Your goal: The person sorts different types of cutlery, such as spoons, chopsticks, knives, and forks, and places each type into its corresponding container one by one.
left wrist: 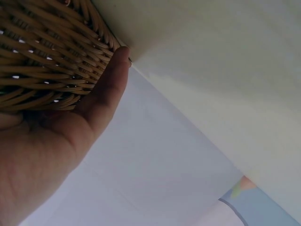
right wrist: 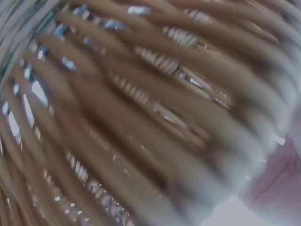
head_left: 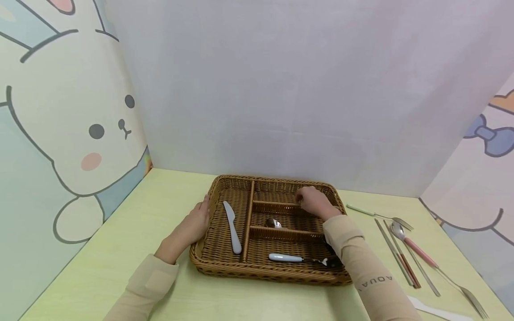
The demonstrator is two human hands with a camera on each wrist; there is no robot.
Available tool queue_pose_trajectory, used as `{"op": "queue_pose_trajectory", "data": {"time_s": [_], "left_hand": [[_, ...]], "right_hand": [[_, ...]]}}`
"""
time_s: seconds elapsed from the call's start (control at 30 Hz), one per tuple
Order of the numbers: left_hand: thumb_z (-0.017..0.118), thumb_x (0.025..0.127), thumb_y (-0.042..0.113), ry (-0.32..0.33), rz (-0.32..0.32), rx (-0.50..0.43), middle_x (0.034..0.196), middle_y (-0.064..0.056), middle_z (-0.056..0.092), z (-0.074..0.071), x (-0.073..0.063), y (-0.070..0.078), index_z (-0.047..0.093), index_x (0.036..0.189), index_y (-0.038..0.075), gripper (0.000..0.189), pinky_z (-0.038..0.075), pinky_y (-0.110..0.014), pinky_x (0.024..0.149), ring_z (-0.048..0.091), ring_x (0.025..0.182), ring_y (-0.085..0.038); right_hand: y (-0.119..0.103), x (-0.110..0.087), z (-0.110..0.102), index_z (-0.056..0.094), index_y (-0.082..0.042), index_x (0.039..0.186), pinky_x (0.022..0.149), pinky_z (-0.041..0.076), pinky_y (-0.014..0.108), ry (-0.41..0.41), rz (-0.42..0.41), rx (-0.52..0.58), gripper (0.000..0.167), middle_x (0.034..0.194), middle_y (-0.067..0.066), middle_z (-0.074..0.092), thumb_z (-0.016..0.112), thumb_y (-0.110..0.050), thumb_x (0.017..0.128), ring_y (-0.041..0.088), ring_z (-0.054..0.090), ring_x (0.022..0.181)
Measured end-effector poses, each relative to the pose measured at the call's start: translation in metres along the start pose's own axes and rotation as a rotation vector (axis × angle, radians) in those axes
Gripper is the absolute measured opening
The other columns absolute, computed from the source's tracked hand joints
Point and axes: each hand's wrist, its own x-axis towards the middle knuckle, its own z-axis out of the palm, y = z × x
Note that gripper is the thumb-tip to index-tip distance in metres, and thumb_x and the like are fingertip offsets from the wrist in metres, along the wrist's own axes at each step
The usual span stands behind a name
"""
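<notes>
A brown wicker cutlery tray (head_left: 277, 276) lies on the table, divided into compartments. My left hand (head_left: 195, 223) holds its left rim; in the left wrist view a finger (left wrist: 109, 87) lies along the outer weave. My right hand (head_left: 315, 201) reaches into the back right compartment with bent fingers; whether something is between them is hidden. A knife with a pale handle (head_left: 233, 227) lies in the long left compartment. In the middle compartment a shiny metal end (head_left: 275, 223) shows. The front compartment holds a utensil with a pale blue handle (head_left: 285, 257), its far end dark and partly hidden.
Right of the tray lie a green-handled fork (head_left: 363, 211), several chopsticks (head_left: 390, 246), a pink-handled spoon (head_left: 419, 252), another fork (head_left: 474, 301) and a white utensil (head_left: 433, 309). A pale wall (head_left: 289, 89) stands behind, with rabbit-print panels (head_left: 68, 111) at the sides.
</notes>
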Motion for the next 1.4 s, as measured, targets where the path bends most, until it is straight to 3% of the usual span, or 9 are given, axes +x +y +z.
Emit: {"op": "queue_pose_trajectory", "data": {"time_s": [0.23, 0.5, 0.77, 0.97, 1.2, 1.4], "left_hand": [[0.031, 0.097, 0.006, -0.004, -0.012, -0.01, 0.125, -0.037, 0.042, -0.001, 0.0, 0.0, 0.015, 0.14, -0.015, 0.05, 0.05, -0.051, 0.081, 0.051, 0.109, -0.047], [0.029, 0.098, 0.009, -0.008, -0.02, -0.011, 0.126, -0.037, 0.042, -0.001, 0.001, -0.002, 0.015, 0.14, -0.014, 0.05, 0.05, -0.051, 0.081, 0.051, 0.109, -0.047], [0.029, 0.099, 0.009, 0.001, -0.015, -0.009, 0.126, -0.037, 0.041, -0.002, 0.002, -0.002, 0.016, 0.14, -0.014, 0.049, 0.05, -0.051, 0.081, 0.051, 0.109, -0.047], [0.03, 0.098, 0.008, 0.007, -0.011, -0.008, 0.125, -0.037, 0.043, -0.001, 0.003, -0.002, 0.016, 0.14, -0.015, 0.05, 0.051, -0.05, 0.079, 0.052, 0.108, -0.047], [0.03, 0.098, 0.008, 0.002, -0.008, -0.007, 0.125, -0.037, 0.043, 0.001, 0.003, -0.003, 0.016, 0.14, -0.015, 0.05, 0.051, -0.051, 0.079, 0.052, 0.107, -0.047], [0.029, 0.099, 0.009, -0.003, -0.007, -0.007, 0.125, -0.037, 0.042, 0.002, 0.003, -0.003, 0.015, 0.14, -0.015, 0.05, 0.05, -0.051, 0.08, 0.051, 0.109, -0.047]], "right_hand": [[0.004, -0.009, -0.014, 0.067, -0.005, 0.093, 0.054, 0.045, 0.03, 0.139, 0.017, -0.049, 0.021, 0.088, 0.011, 0.066, 0.048, 0.0, 0.086, 0.015, 0.055, 0.063], [0.019, -0.024, -0.032, 0.065, -0.006, 0.084, 0.049, 0.033, 0.028, 0.191, 0.06, -0.037, 0.018, 0.074, 0.008, 0.061, 0.047, 0.0, 0.085, 0.016, 0.043, 0.055], [0.045, -0.046, -0.045, 0.064, -0.002, 0.085, 0.047, 0.034, 0.028, 0.193, 0.13, -0.011, 0.017, 0.071, 0.01, 0.06, 0.047, -0.001, 0.084, 0.017, 0.044, 0.054], [0.068, -0.062, -0.049, 0.064, 0.004, 0.094, 0.048, 0.045, 0.036, 0.194, 0.168, -0.003, 0.021, 0.085, 0.02, 0.064, 0.048, -0.004, 0.084, 0.024, 0.057, 0.063], [0.095, -0.082, -0.043, 0.063, 0.005, 0.099, 0.053, 0.049, 0.042, 0.121, 0.246, 0.013, 0.025, 0.094, 0.024, 0.063, 0.049, -0.005, 0.081, 0.031, 0.061, 0.073], [0.116, -0.099, -0.033, 0.061, 0.007, 0.1, 0.049, 0.045, 0.038, 0.074, 0.321, 0.038, 0.027, 0.091, 0.025, 0.062, 0.048, -0.005, 0.08, 0.028, 0.058, 0.068]]}}
